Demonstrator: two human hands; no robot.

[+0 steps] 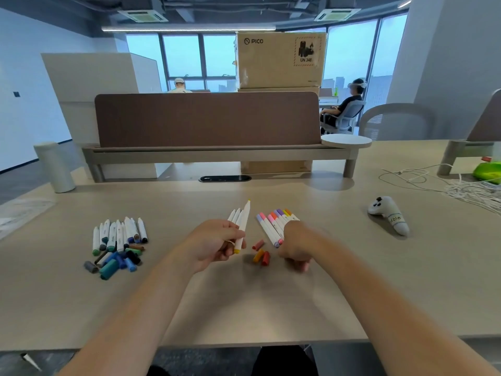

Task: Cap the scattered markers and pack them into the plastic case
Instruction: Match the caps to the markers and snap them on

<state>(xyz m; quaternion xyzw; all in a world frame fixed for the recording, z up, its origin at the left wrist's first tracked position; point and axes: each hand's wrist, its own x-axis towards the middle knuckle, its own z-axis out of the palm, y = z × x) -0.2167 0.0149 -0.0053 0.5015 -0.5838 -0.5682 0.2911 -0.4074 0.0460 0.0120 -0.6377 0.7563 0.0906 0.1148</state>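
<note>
My left hand (pixel 217 244) grips a small bundle of uncapped white markers (pixel 241 221), tips pointing away from me; the longest one has a yellow end. My right hand (pixel 294 246) is curled low over the desk, blurred, just right of three loose caps (pixel 261 253) in red and orange. What its fingers hold cannot be made out. Behind it lies a row of capped markers (pixel 273 222) with pink, purple and orange caps. At the left sits a pile of uncapped markers (pixel 119 232) above several loose blue, green and dark caps (pixel 116 263). No plastic case is visible.
A white handheld controller (pixel 389 214) lies at the right, with tangled white cables (pixel 444 183) and a green object (pixel 488 172) beyond. A brown divider (pixel 208 119) and shelf close the desk's back. A pale cylinder (pixel 55 166) stands at the far left.
</note>
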